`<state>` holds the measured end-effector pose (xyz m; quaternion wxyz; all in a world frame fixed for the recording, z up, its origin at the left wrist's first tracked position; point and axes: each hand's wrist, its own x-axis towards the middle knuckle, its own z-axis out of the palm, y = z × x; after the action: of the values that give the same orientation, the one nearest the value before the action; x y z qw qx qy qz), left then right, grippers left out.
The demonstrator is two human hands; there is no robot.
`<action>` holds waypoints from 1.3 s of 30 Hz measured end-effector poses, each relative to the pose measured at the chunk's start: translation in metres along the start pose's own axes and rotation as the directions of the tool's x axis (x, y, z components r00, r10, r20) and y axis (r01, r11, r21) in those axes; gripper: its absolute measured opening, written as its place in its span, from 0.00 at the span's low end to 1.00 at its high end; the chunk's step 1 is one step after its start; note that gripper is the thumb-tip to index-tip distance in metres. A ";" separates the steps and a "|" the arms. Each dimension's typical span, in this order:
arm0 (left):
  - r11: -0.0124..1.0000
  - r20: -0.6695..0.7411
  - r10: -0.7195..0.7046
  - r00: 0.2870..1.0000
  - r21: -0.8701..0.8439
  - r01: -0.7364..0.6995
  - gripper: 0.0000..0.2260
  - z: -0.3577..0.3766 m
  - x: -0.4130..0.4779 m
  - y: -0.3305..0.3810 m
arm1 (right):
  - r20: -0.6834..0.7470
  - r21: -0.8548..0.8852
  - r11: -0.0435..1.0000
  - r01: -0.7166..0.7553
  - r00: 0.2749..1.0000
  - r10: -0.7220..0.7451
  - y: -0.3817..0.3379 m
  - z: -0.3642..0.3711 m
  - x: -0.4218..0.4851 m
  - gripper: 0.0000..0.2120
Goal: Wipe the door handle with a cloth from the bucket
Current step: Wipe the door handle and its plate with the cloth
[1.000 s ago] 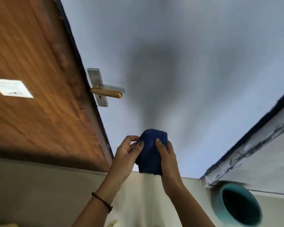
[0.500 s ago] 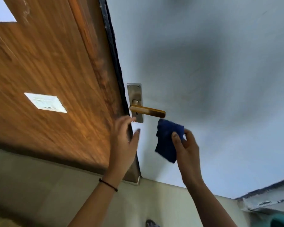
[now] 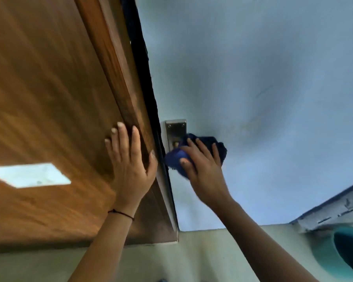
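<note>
The dark blue cloth (image 3: pixel 218 146) is wrapped over the door handle's lever, which it hides almost fully. My right hand (image 3: pixel 202 165) grips the cloth around that lever. Above it the silver handle plate (image 3: pixel 175 129) shows on the pale grey-blue door face. My left hand (image 3: pixel 128 159) lies flat with fingers spread on the brown wooden door panel (image 3: pixel 49 98), just left of the door's dark edge. The teal bucket (image 3: pixel 342 253) stands on the floor at the lower right, partly cut off by the frame.
A white rectangular label (image 3: pixel 29 175) is stuck on the wooden panel at the left. A worn white and dark frame piece (image 3: pixel 334 208) runs along the lower right above the bucket. Pale floor (image 3: pixel 192 257) lies below.
My right hand has brought the cloth up from below the lever and closed it over the lever. My left hand has moved up and pressed flat on the wooden panel. The view has shifted closer.
</note>
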<state>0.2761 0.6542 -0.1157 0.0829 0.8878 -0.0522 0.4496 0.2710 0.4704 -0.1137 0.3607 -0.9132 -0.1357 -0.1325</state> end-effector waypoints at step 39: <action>0.959 -0.025 0.281 0.959 0.052 -0.279 0.34 0.015 -0.006 -0.038 | -0.168 -0.448 0.882 0.150 0.954 -0.248 -0.006 0.031 0.010 0.17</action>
<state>0.2906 0.6891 -0.1326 -0.0018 0.8659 -0.1652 0.4721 0.2826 0.4975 -0.1287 0.1476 -0.9308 -0.1558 -0.2958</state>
